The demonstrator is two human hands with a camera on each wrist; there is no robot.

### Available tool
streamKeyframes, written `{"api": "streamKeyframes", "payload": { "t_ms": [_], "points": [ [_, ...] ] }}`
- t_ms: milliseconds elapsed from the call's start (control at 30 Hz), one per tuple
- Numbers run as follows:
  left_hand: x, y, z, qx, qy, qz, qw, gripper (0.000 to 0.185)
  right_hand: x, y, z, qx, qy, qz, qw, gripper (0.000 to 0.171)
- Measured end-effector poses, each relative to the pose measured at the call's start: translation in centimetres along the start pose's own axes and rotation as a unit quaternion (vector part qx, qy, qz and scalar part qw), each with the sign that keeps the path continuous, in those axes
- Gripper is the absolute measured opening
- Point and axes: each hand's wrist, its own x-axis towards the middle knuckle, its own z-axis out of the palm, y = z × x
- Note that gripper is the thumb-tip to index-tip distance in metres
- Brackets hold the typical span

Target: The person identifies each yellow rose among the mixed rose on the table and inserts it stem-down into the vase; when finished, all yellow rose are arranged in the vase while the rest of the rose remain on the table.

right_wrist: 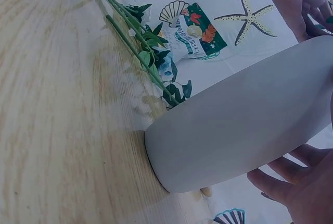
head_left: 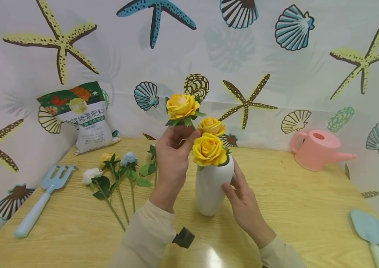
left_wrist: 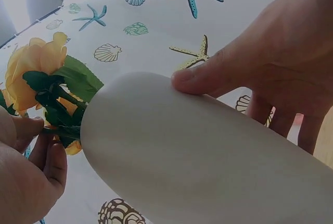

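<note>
Gripping the white vase [head_left: 211, 191], mid-table [head_left: 293, 193], from four o'clock with curled fingers of the right hand [head_left: 245, 204], presumably against tipping. Pinching the stem [left_wrist: 62, 131] of the uppermost yellow rose [head_left: 181, 107] in the left hand [head_left: 175, 160], at eleven o'clock, likely for control.

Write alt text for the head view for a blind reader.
A person's left hand holds a yellow rose beside two more roses at the mouth of a white vase, which the right hand grips. Loose flowers, a blue hand fork and a printed bag are at left; a pink watering can and a trowel at right.
</note>
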Motion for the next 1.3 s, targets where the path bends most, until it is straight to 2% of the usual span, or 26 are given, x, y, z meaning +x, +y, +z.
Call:
{"api": "streamKeyframes", "payload": {
  "t_ms": [133, 267, 567, 700, 767, 933, 1167, 1300],
  "points": [
    [-0.4, -0.4, 0.2, 0.035, 0.011, 0.019, 0.9991, 0.018, -0.1, 0.0, -0.1, -0.001, 0.001, 0.003, 1.000, 0.066],
    [-0.8, -0.8, 0.2, 0.068, -0.001, 0.035, 0.9971, 0.018, -0.1, -0.1, -0.1, 0.004, 0.000, 0.009, 1.000, 0.066],
    [-0.7, -1.0, -0.2, 0.156, -0.048, 0.003, 0.9866, 0.015, 0.0, 0.0, 0.0, 0.000, 0.000, 0.010, 1.000, 0.065],
    [-0.6, -1.5, -0.5, 0.183, -0.070, -0.013, 0.9805, 0.030, 0.0, 0.0, 0.0, -0.002, 0.002, 0.005, 1.000, 0.066],
    [-0.6, -1.7, -0.5, 0.187, -0.080, -0.012, 0.9791, 0.033, 0.0, 0.0, 0.0, -0.002, 0.003, 0.004, 1.000, 0.066],
    [-0.6, -2.0, -0.7, 0.188, -0.095, 0.001, 0.9776, 0.024, 0.0, -0.1, 0.1, -0.001, 0.000, 0.012, 1.000, 0.066],
    [-0.2, -2.2, -1.4, 0.178, -0.093, -0.059, 0.9780, 0.032, -0.1, -0.1, 0.2, -0.006, 0.003, 0.012, 1.000, 0.066],
    [0.2, -2.1, -2.1, 0.166, -0.104, -0.073, 0.9779, 0.025, -0.2, 0.0, 0.2, -0.018, 0.013, 0.007, 1.000, 0.068]
  ]
}}
